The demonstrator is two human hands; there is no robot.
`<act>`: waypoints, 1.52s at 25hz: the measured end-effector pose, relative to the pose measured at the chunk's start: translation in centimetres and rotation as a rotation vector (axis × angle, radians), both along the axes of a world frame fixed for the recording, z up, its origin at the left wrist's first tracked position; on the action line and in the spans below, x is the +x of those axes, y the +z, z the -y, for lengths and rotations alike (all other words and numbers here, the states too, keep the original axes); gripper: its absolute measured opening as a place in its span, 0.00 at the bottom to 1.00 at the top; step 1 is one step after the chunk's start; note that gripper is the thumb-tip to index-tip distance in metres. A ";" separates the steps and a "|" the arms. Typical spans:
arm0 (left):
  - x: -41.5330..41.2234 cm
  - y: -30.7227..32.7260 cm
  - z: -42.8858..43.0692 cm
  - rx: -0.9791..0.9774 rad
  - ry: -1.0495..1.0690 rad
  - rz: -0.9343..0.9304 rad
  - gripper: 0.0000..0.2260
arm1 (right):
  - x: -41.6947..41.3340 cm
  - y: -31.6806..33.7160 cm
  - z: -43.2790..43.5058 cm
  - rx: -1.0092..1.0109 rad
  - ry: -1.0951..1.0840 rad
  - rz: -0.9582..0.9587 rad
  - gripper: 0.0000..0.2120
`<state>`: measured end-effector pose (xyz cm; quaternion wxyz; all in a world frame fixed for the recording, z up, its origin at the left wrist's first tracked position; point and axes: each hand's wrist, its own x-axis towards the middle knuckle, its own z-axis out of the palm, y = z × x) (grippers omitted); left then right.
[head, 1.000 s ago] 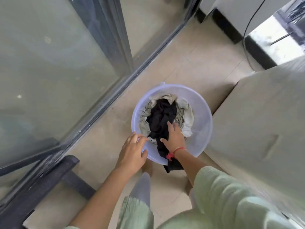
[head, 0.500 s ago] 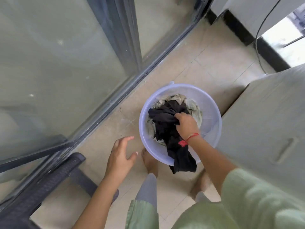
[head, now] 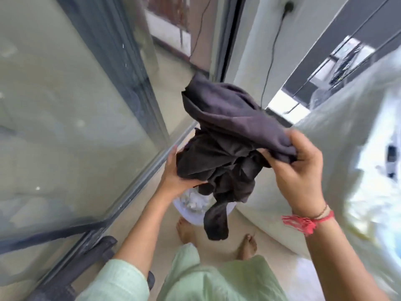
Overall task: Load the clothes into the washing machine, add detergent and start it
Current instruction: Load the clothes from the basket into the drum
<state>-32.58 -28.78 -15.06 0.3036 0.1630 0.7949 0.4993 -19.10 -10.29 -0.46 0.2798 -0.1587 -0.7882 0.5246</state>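
- Above the lavender basin (head: 196, 220), the right hand (head: 298, 170) pinches a fold of a dark grey garment (head: 227, 135) between its thumb and curled fingers.
- On the basin's glass-door side, the left hand (head: 174, 178) cups the bunched underside of the same garment, palm up, with its fingers curled under the cloth.
- Gathered between the two hands, the garment hangs in the air over the basin. One fold rises above the hands and a loose tail dangles past the basin's near rim. Whether that tail touches the rim cannot be told.
- Inside the basin, pale crumpled clothes (head: 195, 200) show under the garment.
- A red thread bracelet (head: 303, 222) circles the right wrist, and a pale green sleeve (head: 121, 279) covers the left forearm.
- Just right of the basin stands the washing machine (head: 358, 118), blurred under a translucent cover.
- Left of the basin, a sliding glass door (head: 65, 109) runs along the floor.
- On the near side of the basin, two bare feet (head: 184, 231) stand on beige tiles.
- Beyond the basin, a black cord (head: 270, 66) climbs the wall.
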 end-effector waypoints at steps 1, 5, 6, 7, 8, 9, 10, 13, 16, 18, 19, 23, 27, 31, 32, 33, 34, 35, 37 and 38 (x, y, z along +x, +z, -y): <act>0.3 3.2 -1.9 0.062 -0.021 -0.012 0.40 | 1.1 2.8 -0.7 -0.006 -0.039 -0.075 0.14; 2.6 13.9 -8.0 0.224 -0.098 -0.127 0.29 | 4.9 12.3 -4.4 0.096 -0.170 -0.360 0.13; 3.1 15.8 -9.6 0.269 -0.101 -0.154 0.25 | 5.8 14.5 -5.5 0.127 -0.185 -0.411 0.14; 3.8 17.8 -11.1 0.314 -0.101 -0.168 0.20 | 6.7 16.3 -6.6 0.155 -0.198 -0.459 0.14; 4.4 20.2 -12.8 0.359 -0.107 -0.183 0.15 | 8.1 18.2 -7.8 0.187 -0.219 -0.511 0.14; 5.0 22.3 -14.5 0.394 -0.134 -0.198 0.14 | 9.4 19.6 -9.1 0.225 -0.250 -0.552 0.15; 5.7 24.6 -16.3 0.419 -0.188 -0.227 0.15 | 10.9 21.0 -10.4 0.270 -0.289 -0.597 0.16; 8.2 30.7 -21.6 0.487 -0.369 -0.336 0.18 | 15.7 24.8 -15.1 0.349 -0.446 -0.772 0.13; 11.2 35.5 -27.2 0.538 -0.404 -0.463 0.15 | 20.3 27.4 -19.4 0.378 -0.637 -0.868 0.09; 13.6 37.3 -30.6 0.558 -0.390 -0.567 0.13 | 23.8 27.6 -21.6 0.461 -0.728 -0.852 0.09; 14.8 37.4 -32.0 0.524 -0.392 -0.619 0.13 | 25.7 27.0 -22.8 0.525 -0.763 -0.773 0.08; 17.9 33.7 -35.1 0.187 -0.642 -0.837 0.18 | 34.0 22.4 -27.7 0.453 -0.679 0.210 0.08; 19.6 29.0 -36.0 -0.150 -1.046 -1.075 0.22 | 36.1 18.0 -29.8 0.494 -0.336 1.290 0.06; 21.3 28.6 -36.3 -0.089 -1.101 -1.101 0.22 | 31.9 14.9 -29.7 0.483 -0.325 0.903 0.33; 21.6 28.9 -36.3 -0.069 -1.096 -1.119 0.23 | 30.3 13.9 -29.2 0.410 -0.189 0.783 0.42; 21.8 29.1 -36.2 -0.042 -1.089 -1.141 0.23 | 28.6 12.9 -28.5 0.296 -0.037 0.690 0.45; 21.9 29.3 -36.0 -0.032 -1.080 -1.174 0.22 | 27.3 11.5 -28.1 0.182 0.084 0.612 0.41; 21.7 29.3 -35.9 -0.050 -1.069 -1.203 0.21 | 26.4 9.9 -28.1 0.120 0.128 0.563 0.31; 20.5 29.0 -35.5 -0.114 -1.023 -1.147 0.22 | 26.0 8.8 -29.4 0.166 0.058 0.516 0.12; 19.7 28.8 -35.3 -0.109 -0.970 -1.044 0.23 | 26.4 9.5 -30.4 0.255 -0.038 0.490 0.07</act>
